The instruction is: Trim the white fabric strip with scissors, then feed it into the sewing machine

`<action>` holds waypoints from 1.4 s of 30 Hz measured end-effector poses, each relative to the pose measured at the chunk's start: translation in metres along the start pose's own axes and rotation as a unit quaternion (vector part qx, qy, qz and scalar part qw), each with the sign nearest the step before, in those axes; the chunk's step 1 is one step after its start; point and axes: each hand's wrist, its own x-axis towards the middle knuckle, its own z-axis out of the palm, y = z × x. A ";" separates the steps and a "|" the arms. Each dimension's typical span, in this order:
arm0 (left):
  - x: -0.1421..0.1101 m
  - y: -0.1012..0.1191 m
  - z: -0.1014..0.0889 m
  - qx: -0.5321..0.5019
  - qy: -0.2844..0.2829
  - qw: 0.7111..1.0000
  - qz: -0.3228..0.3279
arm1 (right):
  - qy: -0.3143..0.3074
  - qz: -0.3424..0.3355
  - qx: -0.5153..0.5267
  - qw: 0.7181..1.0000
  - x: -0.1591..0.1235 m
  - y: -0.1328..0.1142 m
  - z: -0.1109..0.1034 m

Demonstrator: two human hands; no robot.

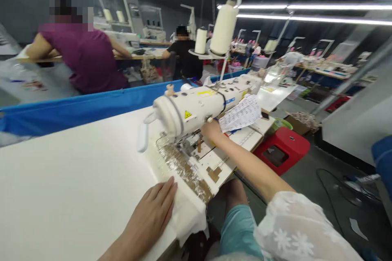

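My left hand [152, 213] lies flat with fingers stretched out on white fabric [186, 208] at the near edge of the sewing table [70, 179]. A strip of glittery gold trim [183, 169] runs from the fabric up under the needle area. My right hand [210, 129] reaches forward beneath the arm of the white sewing machine [196, 108], close to the presser foot; its fingers are curled and what they touch is hidden. A printed paper sheet [240, 114] hangs on the machine just beside that hand.
Thread cones [223, 28] stand above the machine. A blue fabric barrier [76, 110] borders the table's far side. A red plastic stool [283, 147] sits on the floor at right. Other people [85, 55] work at tables behind. Cables lie on the floor at right.
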 end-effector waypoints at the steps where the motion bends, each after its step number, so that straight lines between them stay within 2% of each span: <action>1: 0.000 0.003 -0.001 -0.008 -0.018 1.000 -0.016 | 0.002 0.000 0.008 1.000 -0.015 0.000 0.006; 5: 0.001 0.010 -0.005 -0.016 -0.085 0.995 -0.058 | 0.003 -0.046 0.073 0.996 -0.109 0.005 0.044; 7: 0.002 0.012 -0.007 -0.014 -0.107 0.992 -0.066 | -0.018 -0.092 0.245 0.965 -0.160 0.010 0.072; 9: 0.003 0.013 -0.007 -0.003 -0.114 0.991 -0.063 | -0.083 -0.115 0.356 0.924 -0.197 0.014 0.104; 11: 0.003 0.013 -0.007 0.008 -0.112 0.992 -0.056 | -0.109 -0.122 0.407 0.898 -0.215 0.016 0.136; 13: 0.002 0.012 -0.006 0.004 -0.112 0.992 -0.056 | -0.102 -0.128 0.444 0.881 -0.217 0.015 0.163; 17: 0.001 0.009 -0.005 -0.017 -0.115 0.991 -0.065 | -0.085 -0.163 0.512 0.839 -0.202 0.004 0.192; 20: 0.001 0.007 -0.005 -0.013 -0.111 0.992 -0.063 | -0.089 -0.201 0.523 0.824 -0.198 -0.001 0.193; 22: 0.000 0.005 -0.006 -0.009 -0.110 0.992 -0.056 | -0.086 -0.214 0.523 0.820 -0.203 0.006 0.184; 26: -0.003 0.006 -0.009 0.001 -0.114 0.992 -0.050 | -0.123 -0.198 0.507 0.830 -0.223 0.053 0.138; 29: -0.007 0.010 -0.011 0.018 -0.116 0.991 -0.061 | -0.165 -0.095 0.498 0.846 -0.247 0.104 0.094; 32: -0.008 0.015 -0.012 0.017 -0.107 0.991 -0.077 | -0.223 0.042 0.514 0.827 -0.277 0.153 0.072; 34: -0.008 0.017 -0.013 0.010 -0.100 0.991 -0.089 | -0.242 0.096 0.487 0.834 -0.293 0.176 0.080; 35: -0.008 0.018 -0.013 0.007 -0.098 0.991 -0.095 | -0.241 0.108 0.462 0.847 -0.298 0.182 0.090; 37: -0.007 0.020 -0.015 0.001 -0.098 0.990 -0.105 | -0.201 0.108 0.398 0.889 -0.301 0.185 0.113; 39: -0.006 0.021 -0.017 -0.001 -0.101 0.988 -0.115 | -0.123 0.091 0.347 0.926 -0.292 0.171 0.131; 42: -0.004 0.023 -0.018 0.007 -0.115 0.985 -0.129 | -0.042 0.050 0.343 0.937 -0.262 0.119 0.131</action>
